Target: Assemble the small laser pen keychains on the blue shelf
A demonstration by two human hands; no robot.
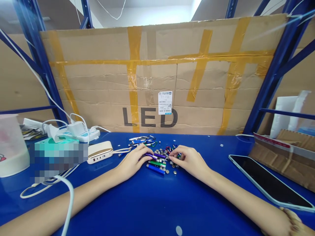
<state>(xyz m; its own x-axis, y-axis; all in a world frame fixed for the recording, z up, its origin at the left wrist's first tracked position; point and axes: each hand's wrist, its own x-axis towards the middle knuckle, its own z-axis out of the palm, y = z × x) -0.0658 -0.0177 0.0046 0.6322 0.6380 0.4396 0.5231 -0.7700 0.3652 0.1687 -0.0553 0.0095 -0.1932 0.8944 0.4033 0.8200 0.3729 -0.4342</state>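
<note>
My left hand is closed, thumb and fingers pinching a purple metal flashlight tube. Close to that tube's right end, my right hand has its fingertips pressed together; whatever they hold is too small to make out. Between and below the hands lie a green flashlight tube and a blue flashlight tube. Several silver button cells are scattered around them, some partly hidden by my fingers. Behind my left hand is a group of slim flashlights with small clips.
A white power bank with a strap, a pixelated box, cables and a white tub are on the left. A phone and an open cardboard box lie right. Taped cardboard walls the back of the blue table.
</note>
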